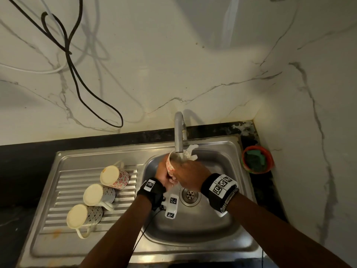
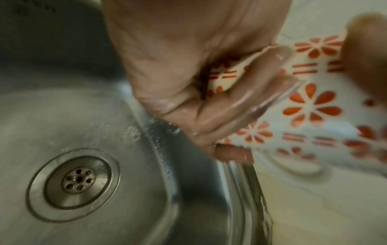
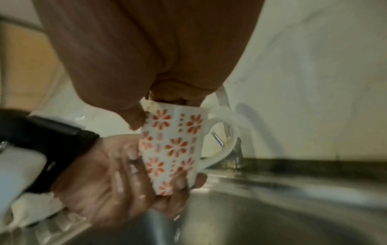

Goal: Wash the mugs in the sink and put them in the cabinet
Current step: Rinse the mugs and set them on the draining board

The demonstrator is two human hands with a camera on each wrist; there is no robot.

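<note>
A white mug with red flowers is held tilted under the running faucet, over the sink basin. My left hand grips the mug round its base from below, fingers curled on the wall. My right hand is at the rim: its fingers reach inside the mug and its thumb presses on the outside. The handle points away from both hands. In the left wrist view the mug is blurred and wet.
Three mugs stand upside down on the ribbed drainboard at left: a red-flowered one and two grey-patterned ones. The drain lies below my hands. An orange bowl with a green sponge sits at the right corner. Cables hang on the wall.
</note>
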